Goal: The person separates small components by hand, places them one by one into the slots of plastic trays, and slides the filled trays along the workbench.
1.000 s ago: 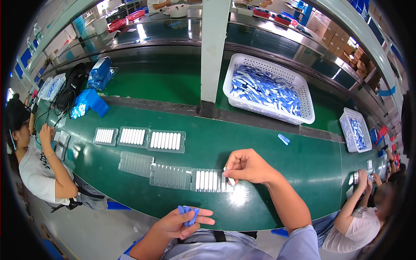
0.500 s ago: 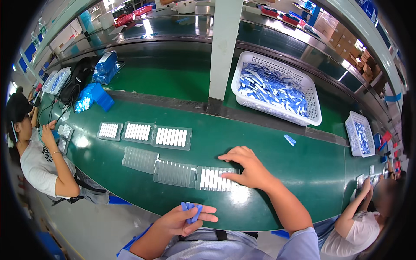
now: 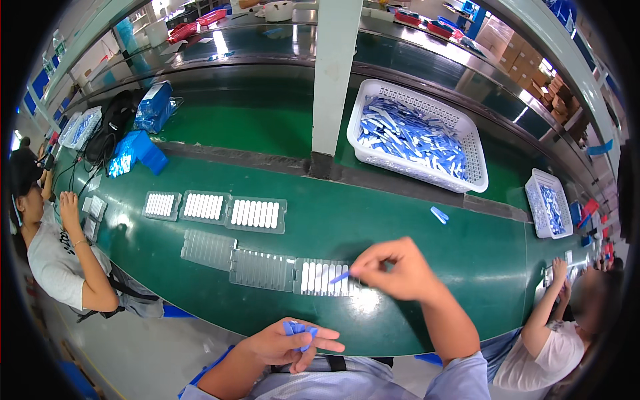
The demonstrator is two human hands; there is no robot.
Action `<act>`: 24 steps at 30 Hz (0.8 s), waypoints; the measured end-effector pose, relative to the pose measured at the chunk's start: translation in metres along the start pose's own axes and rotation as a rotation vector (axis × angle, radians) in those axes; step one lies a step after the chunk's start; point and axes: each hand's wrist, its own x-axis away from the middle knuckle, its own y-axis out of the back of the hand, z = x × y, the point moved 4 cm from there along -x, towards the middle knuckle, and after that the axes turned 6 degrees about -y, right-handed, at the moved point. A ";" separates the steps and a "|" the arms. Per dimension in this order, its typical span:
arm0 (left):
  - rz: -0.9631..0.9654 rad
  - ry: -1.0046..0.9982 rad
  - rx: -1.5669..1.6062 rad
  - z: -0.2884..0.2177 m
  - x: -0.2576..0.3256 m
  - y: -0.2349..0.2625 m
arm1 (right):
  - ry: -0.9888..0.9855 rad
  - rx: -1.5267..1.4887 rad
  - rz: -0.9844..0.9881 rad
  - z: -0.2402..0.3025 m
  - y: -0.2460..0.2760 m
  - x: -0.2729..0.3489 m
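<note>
Green belt surface (image 3: 373, 220) runs across in front of us, a white pillar (image 3: 335, 80) rising beyond it and a white basket (image 3: 477, 163) of blue-and-white pieces past our right hand. Co-workers sit at either end of the belt.

Our right hand (image 3: 393, 270) is pinched nearly closed, thumb and forefinger on one small blue piece (image 3: 340, 277), its tip over the clear slotted tray (image 3: 327, 277) just to the hand's left. That tray is partly filled with white pieces; two empty-looking trays (image 3: 233, 260) lie further left of it. Beyond the hand, three filled trays (image 3: 217, 208) sit in a row.

Our left hand (image 3: 287, 345) rests low, close to our body, fingers loosely curled around a small bunch of blue pieces (image 3: 298, 329).

One stray blue piece (image 3: 439, 215) lies on the belt beyond the right hand, apart from everything.

Risks, as we judge them: the pinched piece enters its slot at a slant and sits proud, or nudges neighbours out of line. The left hand's loose hold could let pieces slip to the floor. Glare on the belt by the tray may hide a missed slot.
</note>
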 end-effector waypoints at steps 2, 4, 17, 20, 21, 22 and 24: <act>0.009 -0.025 0.019 0.001 0.001 0.001 | -0.164 -0.071 0.098 -0.011 0.021 -0.007; -0.098 -0.059 0.017 -0.001 0.000 0.002 | -0.200 -0.107 0.147 -0.025 0.027 -0.011; -0.123 -0.070 0.041 0.001 0.000 0.011 | 0.207 0.516 -0.032 -0.014 -0.003 -0.013; -0.136 -0.104 0.040 -0.001 0.003 0.011 | -0.014 0.273 0.026 -0.018 0.008 -0.016; -0.142 -0.114 0.047 -0.001 0.003 0.010 | -0.015 0.274 0.034 -0.014 0.005 -0.015; -0.150 -0.124 0.054 0.000 0.004 0.010 | -0.039 0.299 -0.029 -0.009 0.006 -0.013; -0.127 -0.129 0.070 0.001 0.006 0.012 | 0.005 0.344 -0.079 0.005 -0.001 -0.008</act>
